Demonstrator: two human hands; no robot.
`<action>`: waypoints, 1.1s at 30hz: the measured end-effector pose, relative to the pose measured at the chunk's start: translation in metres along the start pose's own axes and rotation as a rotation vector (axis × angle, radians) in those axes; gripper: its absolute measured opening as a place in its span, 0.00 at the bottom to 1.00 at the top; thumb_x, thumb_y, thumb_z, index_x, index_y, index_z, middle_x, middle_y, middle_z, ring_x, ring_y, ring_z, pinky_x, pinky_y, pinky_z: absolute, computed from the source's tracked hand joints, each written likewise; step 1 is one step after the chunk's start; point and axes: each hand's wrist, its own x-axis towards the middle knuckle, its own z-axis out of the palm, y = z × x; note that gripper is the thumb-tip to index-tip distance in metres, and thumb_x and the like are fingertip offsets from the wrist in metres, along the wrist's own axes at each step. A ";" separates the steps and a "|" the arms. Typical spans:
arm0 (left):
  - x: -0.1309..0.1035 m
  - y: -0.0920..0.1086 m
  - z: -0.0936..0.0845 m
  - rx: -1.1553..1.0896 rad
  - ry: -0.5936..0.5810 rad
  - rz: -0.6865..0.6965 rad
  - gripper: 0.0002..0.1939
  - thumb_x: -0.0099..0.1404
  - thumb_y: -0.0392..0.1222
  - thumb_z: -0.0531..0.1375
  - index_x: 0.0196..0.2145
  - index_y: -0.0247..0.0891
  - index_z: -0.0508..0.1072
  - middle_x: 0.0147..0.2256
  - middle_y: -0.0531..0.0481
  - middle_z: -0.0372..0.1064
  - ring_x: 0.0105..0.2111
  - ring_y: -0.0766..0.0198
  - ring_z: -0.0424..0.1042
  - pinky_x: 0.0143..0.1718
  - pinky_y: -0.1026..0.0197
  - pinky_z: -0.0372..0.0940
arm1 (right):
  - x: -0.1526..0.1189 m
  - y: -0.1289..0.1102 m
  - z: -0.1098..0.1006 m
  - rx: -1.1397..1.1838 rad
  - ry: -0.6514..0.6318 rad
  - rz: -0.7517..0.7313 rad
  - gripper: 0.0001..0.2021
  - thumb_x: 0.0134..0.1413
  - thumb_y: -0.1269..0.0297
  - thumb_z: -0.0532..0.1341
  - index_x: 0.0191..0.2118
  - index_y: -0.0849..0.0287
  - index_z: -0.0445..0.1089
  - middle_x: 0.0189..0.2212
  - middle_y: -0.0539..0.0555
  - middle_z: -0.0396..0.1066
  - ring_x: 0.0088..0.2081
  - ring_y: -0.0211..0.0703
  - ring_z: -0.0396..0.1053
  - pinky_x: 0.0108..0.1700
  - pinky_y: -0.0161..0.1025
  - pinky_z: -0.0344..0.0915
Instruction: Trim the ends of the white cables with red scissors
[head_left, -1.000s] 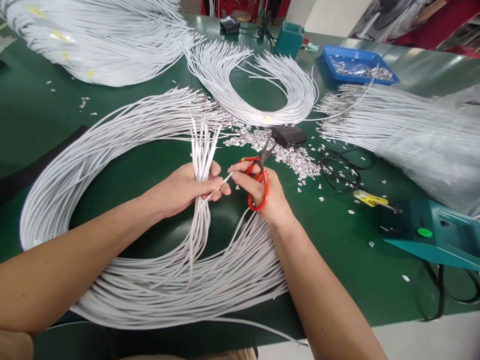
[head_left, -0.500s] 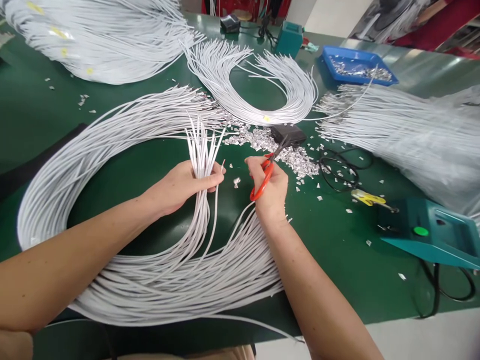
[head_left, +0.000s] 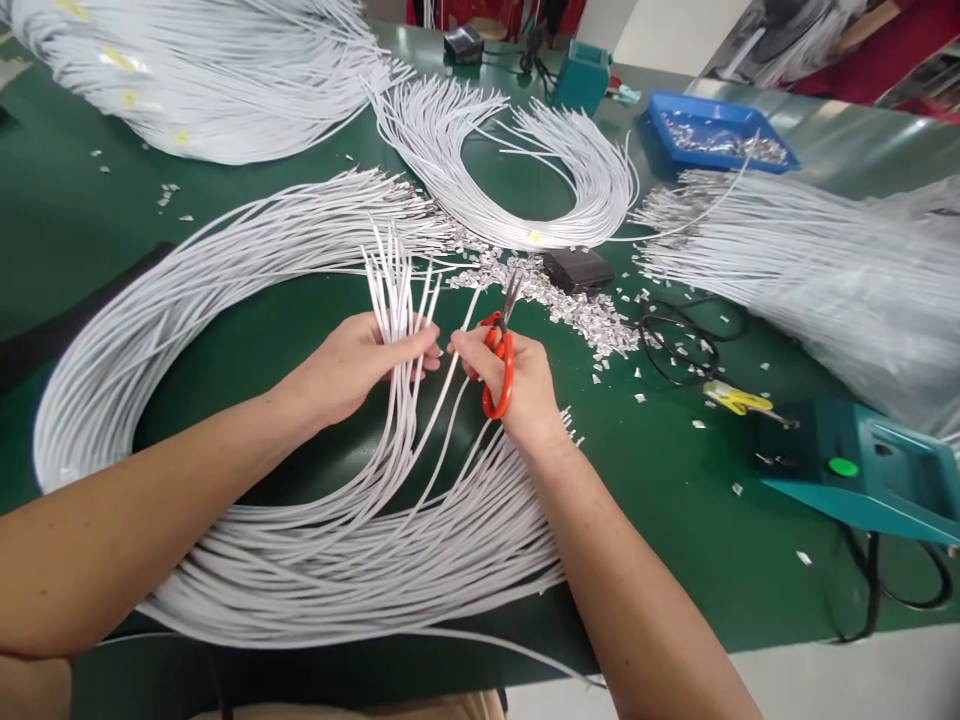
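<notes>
My left hand (head_left: 367, 360) is closed around a bunch of white cables (head_left: 397, 300), whose tips fan upward above my thumb. Just to its right, my right hand (head_left: 514, 375) has red-handled scissors (head_left: 500, 375) looped on it, blades pointing up and away. Between the thumb and forefinger of that hand runs a single white cable (head_left: 469, 312), apart from the bunch. Below both hands lies a large curved bundle of white cables (head_left: 375, 570), and the held ones come out of it.
Silvery scraps (head_left: 585, 310) are scattered beyond my hands beside a black block (head_left: 577, 270). Another cable coil (head_left: 517, 215), a blue tray (head_left: 720, 135) and a bagged cable bundle (head_left: 817, 260) lie farther off. A teal machine (head_left: 847, 470) with a black cord stands at right.
My right hand has moved left toward my left hand and now pinches one cable. The scissors have swung to point more upright. The left hand keeps its hold on the bunch.
</notes>
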 end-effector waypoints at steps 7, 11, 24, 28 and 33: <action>0.005 0.006 -0.002 -0.260 -0.030 -0.014 0.14 0.49 0.40 0.73 0.26 0.37 0.70 0.27 0.54 0.70 0.30 0.67 0.72 0.30 0.65 0.63 | -0.005 0.002 0.007 -0.118 -0.217 0.114 0.17 0.41 0.51 0.71 0.22 0.60 0.72 0.19 0.44 0.63 0.23 0.32 0.55 0.28 0.35 0.54; 0.001 0.006 0.000 -0.151 -0.068 0.001 0.14 0.52 0.38 0.71 0.28 0.37 0.67 0.27 0.52 0.72 0.29 0.65 0.73 0.30 0.63 0.62 | 0.001 0.004 0.002 0.021 0.048 0.055 0.16 0.45 0.52 0.69 0.21 0.58 0.70 0.21 0.46 0.64 0.26 0.34 0.59 0.32 0.36 0.59; 0.000 -0.002 -0.001 0.002 -0.217 0.031 0.16 0.51 0.40 0.71 0.28 0.38 0.66 0.29 0.55 0.71 0.31 0.64 0.74 0.38 0.59 0.66 | 0.002 -0.001 -0.001 0.211 -0.165 0.095 0.10 0.45 0.58 0.69 0.24 0.59 0.73 0.23 0.47 0.68 0.27 0.34 0.63 0.35 0.36 0.61; 0.001 -0.002 -0.001 0.020 -0.132 0.016 0.17 0.48 0.37 0.72 0.28 0.37 0.66 0.31 0.54 0.72 0.31 0.65 0.72 0.37 0.60 0.63 | 0.002 0.004 0.000 0.063 -0.016 0.053 0.09 0.46 0.58 0.67 0.28 0.58 0.75 0.26 0.47 0.70 0.29 0.35 0.64 0.36 0.36 0.61; 0.003 -0.001 0.000 -0.035 -0.011 0.004 0.18 0.46 0.37 0.73 0.28 0.37 0.66 0.29 0.54 0.71 0.29 0.66 0.70 0.32 0.61 0.61 | 0.005 0.012 -0.003 -0.472 0.078 0.041 0.08 0.48 0.59 0.64 0.28 0.58 0.73 0.27 0.49 0.70 0.29 0.38 0.65 0.35 0.38 0.60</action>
